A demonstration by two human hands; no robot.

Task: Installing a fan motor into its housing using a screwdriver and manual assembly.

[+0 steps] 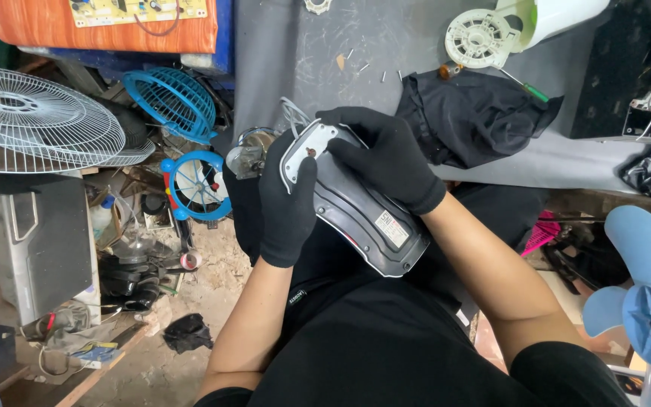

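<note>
Both my hands wear black gloves and hold a dark grey fan motor housing (367, 218) with a light grey end and a white sticker, resting over my lap. My left hand (286, 200) grips its left side, thumb on the light grey end. My right hand (386, 154) wraps over the top end, fingers curled near a small screw hole. A metal motor part (246, 154) with white wires sticks out behind the housing.
A grey workbench (325, 53) lies ahead with loose screws, a black cloth (476, 113), a white round plastic part (480, 38) and a green-handled screwdriver (527, 87). White fan guard (32, 120) and blue guards (175, 102) at left. Blue fan blade (646, 294) at right.
</note>
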